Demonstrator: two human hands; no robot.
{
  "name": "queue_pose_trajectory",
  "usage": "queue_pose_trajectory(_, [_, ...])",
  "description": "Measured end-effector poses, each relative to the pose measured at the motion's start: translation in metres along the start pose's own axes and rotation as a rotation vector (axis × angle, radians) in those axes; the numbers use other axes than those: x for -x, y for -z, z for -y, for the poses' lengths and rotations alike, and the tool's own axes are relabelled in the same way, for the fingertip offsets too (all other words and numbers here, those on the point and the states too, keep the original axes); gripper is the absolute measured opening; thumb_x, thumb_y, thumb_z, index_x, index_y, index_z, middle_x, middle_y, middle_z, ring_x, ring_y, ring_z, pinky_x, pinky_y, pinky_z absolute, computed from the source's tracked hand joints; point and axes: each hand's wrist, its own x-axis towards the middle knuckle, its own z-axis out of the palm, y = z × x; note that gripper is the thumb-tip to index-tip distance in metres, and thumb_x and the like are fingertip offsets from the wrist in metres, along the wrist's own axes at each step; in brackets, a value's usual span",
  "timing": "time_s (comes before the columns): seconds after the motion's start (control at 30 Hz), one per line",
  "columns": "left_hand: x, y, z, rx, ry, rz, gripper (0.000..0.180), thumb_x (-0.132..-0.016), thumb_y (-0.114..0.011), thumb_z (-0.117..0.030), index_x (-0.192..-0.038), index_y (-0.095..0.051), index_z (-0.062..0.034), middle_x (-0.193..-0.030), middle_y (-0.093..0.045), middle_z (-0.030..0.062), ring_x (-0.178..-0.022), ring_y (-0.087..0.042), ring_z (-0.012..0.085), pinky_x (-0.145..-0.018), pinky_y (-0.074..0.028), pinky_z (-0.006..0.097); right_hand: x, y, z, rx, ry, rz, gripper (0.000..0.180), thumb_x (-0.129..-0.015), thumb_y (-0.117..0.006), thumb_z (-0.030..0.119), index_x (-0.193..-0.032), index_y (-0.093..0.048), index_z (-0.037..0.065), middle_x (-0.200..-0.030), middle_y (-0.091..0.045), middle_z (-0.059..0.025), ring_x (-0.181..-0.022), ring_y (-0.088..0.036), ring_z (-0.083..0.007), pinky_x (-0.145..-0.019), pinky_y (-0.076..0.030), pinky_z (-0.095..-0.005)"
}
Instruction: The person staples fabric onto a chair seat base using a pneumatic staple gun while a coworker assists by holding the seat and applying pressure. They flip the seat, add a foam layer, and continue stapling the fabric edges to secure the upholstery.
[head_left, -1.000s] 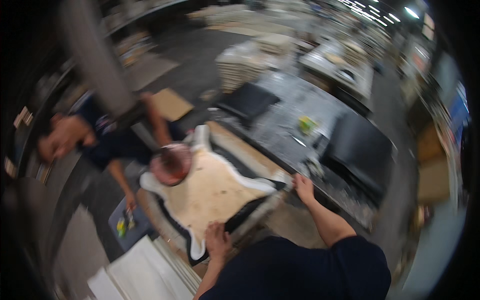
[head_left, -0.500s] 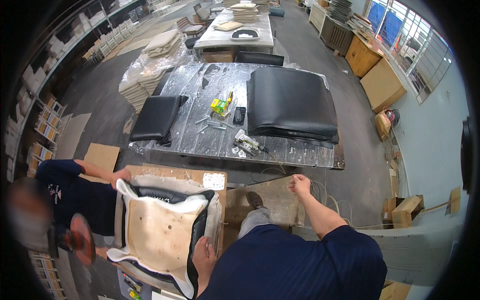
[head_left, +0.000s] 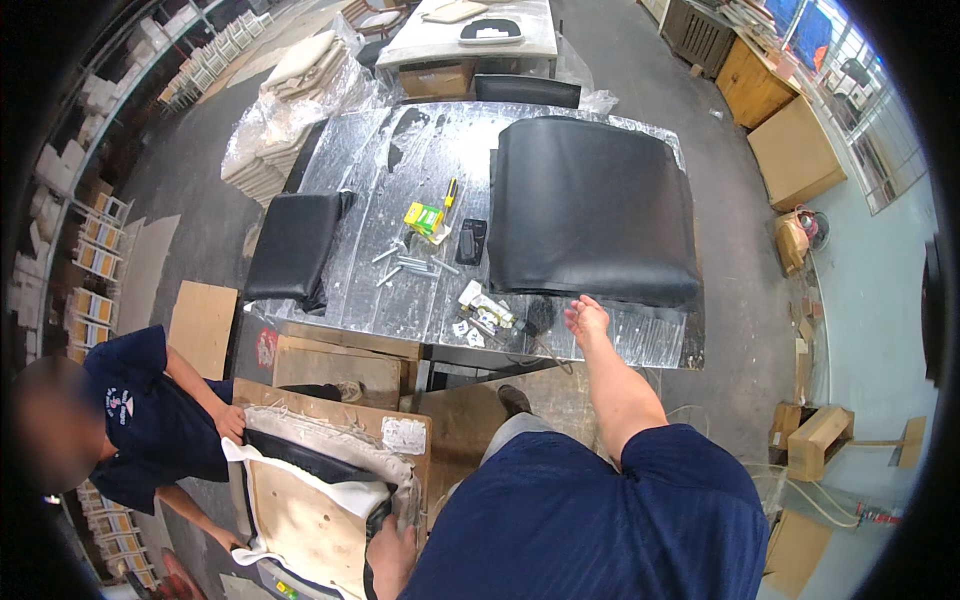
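— Where is the seat panel (head_left: 300,510)?

— At seven o'clock, underside up, its long axis running from eleven to five. A co-worker's hand (head_left: 232,425) holds its far corner.

— And the person's hands?

— The left hand (head_left: 392,556) grips the panel's near edge. The right hand (head_left: 586,318), fingers loosely spread, holding nothing, reaches over the counter (head_left: 400,170) edge beside the large black cushion (head_left: 590,210).

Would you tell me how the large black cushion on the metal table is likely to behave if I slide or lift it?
The large black cushion looks bulky, so probably awkward one-handed. Its smooth cover may slide easily on the shiny metal table. Rounded edges suggest padding that gives.
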Motion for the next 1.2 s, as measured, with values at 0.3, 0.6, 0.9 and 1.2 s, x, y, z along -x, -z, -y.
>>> queue_pose_trajectory(0.3, [-0.007, 0.005, -0.032, 0.029, 0.198, 0.220, 0.080, -0.102, -0.071, -0.047, -0.162, -0.046, -0.0011, -0.126, -0.070, 0.0383, -0.116, -0.071, 0.0551, -0.100, -0.056, 0.060, -0.037, -0.037, 0.008, -0.227, -0.041, -0.114, 0.058, -0.113, -0.061, 0.008, -0.169, -0.046, 0.016, -0.155, -0.066, -0.0109, -0.105, -0.074, -0.0265, -0.083, -0.058, -0.0467])
queue_pose_trajectory(0.6, [0.006, -0.007, -0.045, 0.162, 0.239, 0.134, 0.082, -0.102, -0.071, -0.049, -0.163, -0.045, -0.0004, -0.137, -0.064, 0.0411, -0.121, -0.068, 0.0560, -0.103, -0.056, 0.060, -0.055, -0.061, -0.006, -0.338, -0.108, -0.175, 0.052, -0.110, -0.060, 0.011, -0.161, -0.052, 0.015, -0.131, -0.073, -0.0104, -0.092, -0.076, -0.0283, -0.074, -0.058, -0.0481])
queue_pose_trajectory(0.9, [0.015, -0.030, -0.038, 0.406, 0.315, 0.105, 0.077, -0.104, -0.069, -0.046, -0.163, -0.046, -0.0019, -0.149, -0.060, 0.0374, -0.134, -0.062, 0.0569, -0.110, -0.054, 0.059, -0.111, -0.089, 0.019, -0.239, -0.148, 0.129, 0.031, -0.111, -0.053, 0.027, -0.122, -0.065, 0.000, -0.106, -0.071, -0.0170, -0.083, -0.061, -0.0270, -0.074, -0.055, -0.0448])
queue_pose_trajectory(1.2, [-0.046, -0.018, -0.072, 0.621, 0.105, -0.633, 0.057, -0.104, -0.071, -0.031, -0.153, -0.059, -0.0045, -0.154, -0.061, 0.0254, -0.133, -0.064, 0.0493, -0.110, -0.054, 0.056, -0.098, -0.065, 0.049, -0.208, -0.171, -0.325, 0.040, -0.110, -0.058, 0.044, -0.106, -0.078, 0.010, -0.099, -0.078, -0.0086, -0.083, -0.073, -0.0272, -0.075, -0.063, -0.0458])
